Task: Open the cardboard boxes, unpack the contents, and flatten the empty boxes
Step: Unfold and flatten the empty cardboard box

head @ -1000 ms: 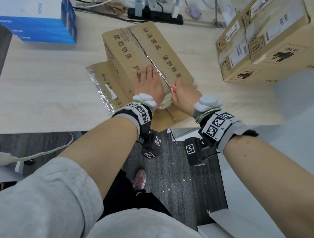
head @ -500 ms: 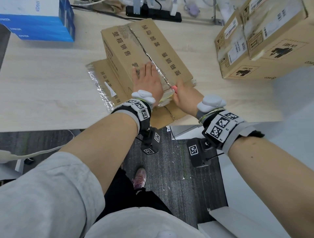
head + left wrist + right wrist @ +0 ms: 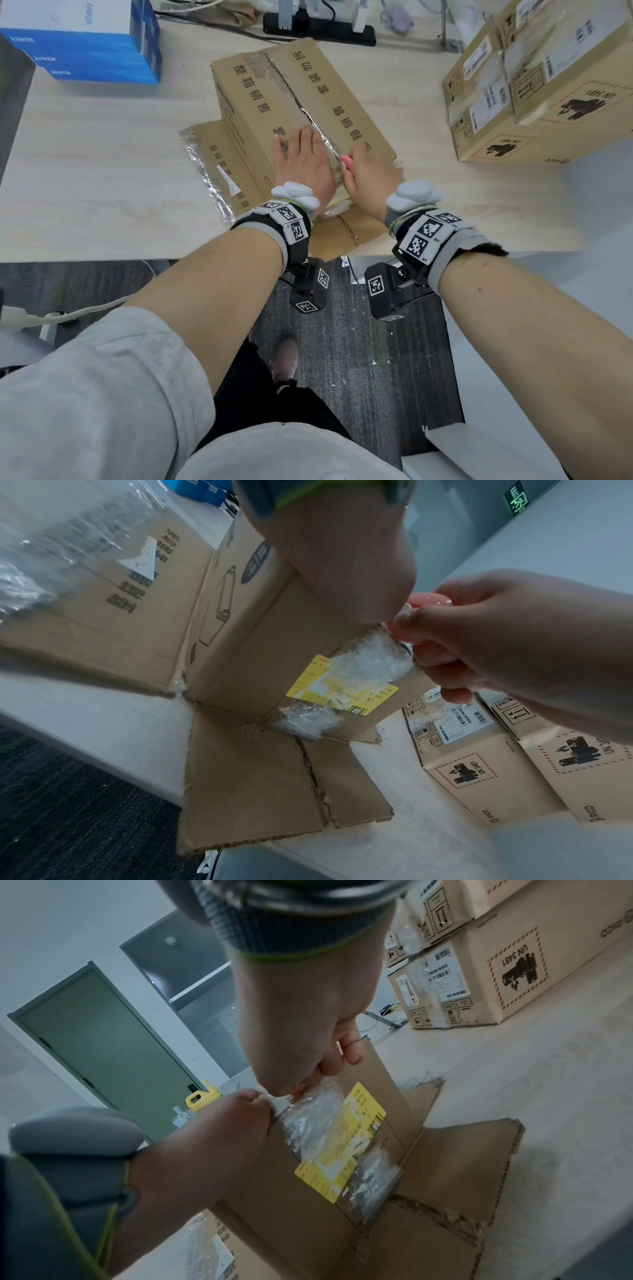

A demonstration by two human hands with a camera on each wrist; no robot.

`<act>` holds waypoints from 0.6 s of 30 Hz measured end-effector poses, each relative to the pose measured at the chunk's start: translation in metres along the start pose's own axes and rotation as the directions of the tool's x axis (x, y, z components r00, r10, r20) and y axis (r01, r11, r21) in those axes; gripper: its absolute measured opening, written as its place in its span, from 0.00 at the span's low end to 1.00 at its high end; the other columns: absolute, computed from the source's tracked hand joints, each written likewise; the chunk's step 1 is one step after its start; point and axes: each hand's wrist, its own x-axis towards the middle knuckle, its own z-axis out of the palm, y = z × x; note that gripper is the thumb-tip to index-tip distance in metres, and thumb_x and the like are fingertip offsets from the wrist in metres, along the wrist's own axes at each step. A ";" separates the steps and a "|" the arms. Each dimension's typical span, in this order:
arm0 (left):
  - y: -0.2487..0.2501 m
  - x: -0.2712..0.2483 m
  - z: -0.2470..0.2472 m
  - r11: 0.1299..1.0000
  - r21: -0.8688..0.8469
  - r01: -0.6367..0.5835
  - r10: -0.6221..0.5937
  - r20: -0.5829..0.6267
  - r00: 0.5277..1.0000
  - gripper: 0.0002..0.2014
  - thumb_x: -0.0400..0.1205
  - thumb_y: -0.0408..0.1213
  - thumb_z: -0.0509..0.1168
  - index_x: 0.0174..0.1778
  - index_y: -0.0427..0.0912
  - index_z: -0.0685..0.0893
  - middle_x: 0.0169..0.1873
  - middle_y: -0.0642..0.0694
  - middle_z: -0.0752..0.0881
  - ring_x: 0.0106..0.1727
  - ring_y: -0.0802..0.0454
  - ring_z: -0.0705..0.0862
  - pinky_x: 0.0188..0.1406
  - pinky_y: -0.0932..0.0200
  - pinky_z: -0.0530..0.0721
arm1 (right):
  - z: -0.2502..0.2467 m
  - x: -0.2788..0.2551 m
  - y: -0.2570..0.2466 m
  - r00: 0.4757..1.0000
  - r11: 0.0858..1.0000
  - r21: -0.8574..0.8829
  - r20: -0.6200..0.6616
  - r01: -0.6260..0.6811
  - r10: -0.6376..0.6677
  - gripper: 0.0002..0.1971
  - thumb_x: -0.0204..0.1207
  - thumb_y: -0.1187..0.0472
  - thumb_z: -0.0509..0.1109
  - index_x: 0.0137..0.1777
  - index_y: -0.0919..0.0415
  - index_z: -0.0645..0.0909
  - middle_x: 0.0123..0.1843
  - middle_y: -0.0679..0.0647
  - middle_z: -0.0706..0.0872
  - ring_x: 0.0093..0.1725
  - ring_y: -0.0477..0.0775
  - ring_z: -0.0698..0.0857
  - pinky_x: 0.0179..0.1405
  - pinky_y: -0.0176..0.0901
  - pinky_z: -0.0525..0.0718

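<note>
Lying near the front edge of the desk [image 3: 102,171], the cardboard box [image 3: 274,99] is the landmark here, its bottom flaps splayed flat on the desk and its top seam still covered with clear tape [image 3: 301,102]. Far to the left of the box sits a stack of blue cartons [image 3: 99,58]. On the box's top, left of the seam, the left hand [image 3: 303,161] presses flat with its fingers straight and together. Just right of it, at the near end of the seam, the right hand [image 3: 368,171] is curled tight round a pink cutter [image 3: 346,160], whose tip meets the tape; the blade itself cannot be made out. On the box's near face is a yellow label [image 3: 342,688] under crinkled tape. Well to the right of the box stand stacked sealed boxes [image 3: 548,85].
</note>
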 end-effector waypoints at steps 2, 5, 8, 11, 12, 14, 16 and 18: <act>0.001 0.000 0.000 1.000 -0.009 0.001 -0.001 0.004 1.000 0.25 0.87 0.40 0.45 0.80 0.37 0.62 0.81 0.42 0.63 0.81 0.44 0.59 0.81 0.41 0.46 | 0.000 0.003 0.000 0.999 1.000 0.013 0.025 -0.025 0.025 0.15 0.86 0.49 0.47 0.57 0.62 0.65 0.33 0.59 0.82 0.30 0.62 0.82 0.35 0.57 0.84; 0.002 -0.001 0.001 1.000 -0.006 0.012 -0.012 -0.001 1.000 0.25 0.87 0.40 0.44 0.81 0.37 0.62 0.81 0.42 0.63 0.81 0.44 0.59 0.81 0.41 0.47 | 0.000 0.009 -0.003 0.997 0.998 0.029 0.059 -0.047 0.046 0.13 0.85 0.49 0.48 0.55 0.59 0.63 0.35 0.59 0.83 0.31 0.62 0.82 0.36 0.56 0.84; 0.002 0.000 0.001 1.000 -0.019 0.023 -0.023 -0.008 1.000 0.26 0.85 0.38 0.41 0.81 0.37 0.62 0.81 0.43 0.63 0.81 0.44 0.59 0.81 0.41 0.46 | -0.005 0.011 -0.002 0.992 0.998 0.031 0.112 -0.056 0.052 0.12 0.85 0.54 0.52 0.59 0.62 0.65 0.40 0.59 0.83 0.35 0.62 0.81 0.38 0.52 0.81; 0.002 0.000 0.001 0.999 -0.022 0.028 -0.029 -0.030 0.999 0.33 0.79 0.38 0.33 0.80 0.37 0.64 0.80 0.43 0.65 0.81 0.44 0.60 0.81 0.41 0.48 | -0.010 0.006 -0.001 0.992 0.999 0.015 0.119 -0.044 0.042 0.13 0.85 0.56 0.52 0.61 0.65 0.66 0.38 0.61 0.81 0.36 0.64 0.81 0.35 0.51 0.77; 0.003 0.000 0.002 0.999 -0.027 0.033 -0.034 -0.035 0.999 0.34 0.78 0.38 0.31 0.80 0.37 0.64 0.80 0.43 0.65 0.80 0.44 0.61 0.81 0.41 0.48 | -0.011 0.004 -0.001 0.993 0.999 0.016 0.109 -0.048 0.046 0.13 0.85 0.56 0.53 0.62 0.65 0.66 0.39 0.61 0.82 0.36 0.64 0.82 0.34 0.51 0.77; 0.004 0.000 0.003 0.999 -0.030 0.036 -0.037 -0.041 0.998 0.34 0.78 0.38 0.31 0.79 0.37 0.65 0.80 0.43 0.66 0.80 0.44 0.61 0.81 0.41 0.47 | -0.008 0.001 -0.001 0.991 0.997 0.027 0.110 -0.078 0.074 0.13 0.85 0.57 0.53 0.63 0.65 0.66 0.42 0.61 0.83 0.38 0.64 0.82 0.34 0.49 0.75; 0.004 0.001 0.002 0.999 -0.023 0.027 -0.028 -0.034 0.999 0.31 0.81 0.36 0.34 0.80 0.37 0.64 0.80 0.43 0.64 0.81 0.44 0.60 0.81 0.41 0.47 | -0.007 -0.003 0.000 0.988 0.997 -0.012 0.140 -0.070 0.071 0.13 0.85 0.59 0.53 0.64 0.67 0.66 0.40 0.60 0.80 0.38 0.63 0.80 0.35 0.49 0.73; 0.005 0.001 0.001 0.999 -0.027 0.022 -0.023 -0.018 1.000 0.27 0.83 0.35 0.39 0.80 0.37 0.63 0.81 0.42 0.63 0.81 0.44 0.59 0.82 0.41 0.46 | -0.009 -0.009 0.003 0.990 0.996 -0.059 0.126 -0.062 0.069 0.13 0.85 0.58 0.54 0.63 0.68 0.67 0.39 0.60 0.77 0.40 0.64 0.80 0.37 0.51 0.74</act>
